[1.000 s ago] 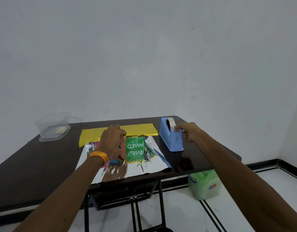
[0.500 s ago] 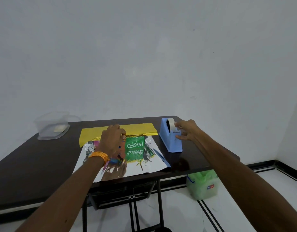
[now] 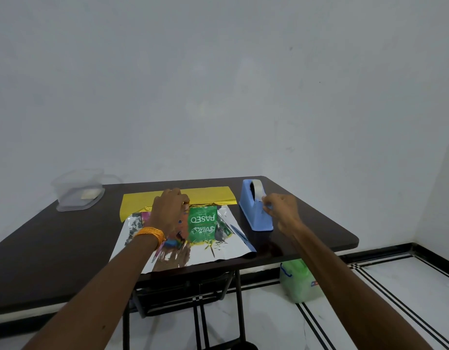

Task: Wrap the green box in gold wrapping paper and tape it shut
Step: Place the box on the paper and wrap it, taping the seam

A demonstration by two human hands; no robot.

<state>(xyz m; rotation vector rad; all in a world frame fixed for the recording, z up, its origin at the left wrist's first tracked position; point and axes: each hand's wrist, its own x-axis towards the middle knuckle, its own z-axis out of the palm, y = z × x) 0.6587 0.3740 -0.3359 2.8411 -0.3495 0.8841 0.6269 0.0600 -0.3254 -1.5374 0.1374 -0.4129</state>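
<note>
Just right of the green box [image 3: 203, 223], the tape [image 3: 256, 190] is reached.
The box is gripped by the left hand [image 3: 169, 210]; the tape end is pinched by the nearer right hand [image 3: 281, 210].

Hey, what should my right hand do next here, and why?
Probably pull out a short strip and tear it off: the right hand seems to pinch the tape at the dispenser, while the left hand holds the box on the paper.

Green box [image 3: 202, 224] (white lettering), gold paper [image 3: 208, 194], blue dispenser [image 3: 253, 210].
</note>
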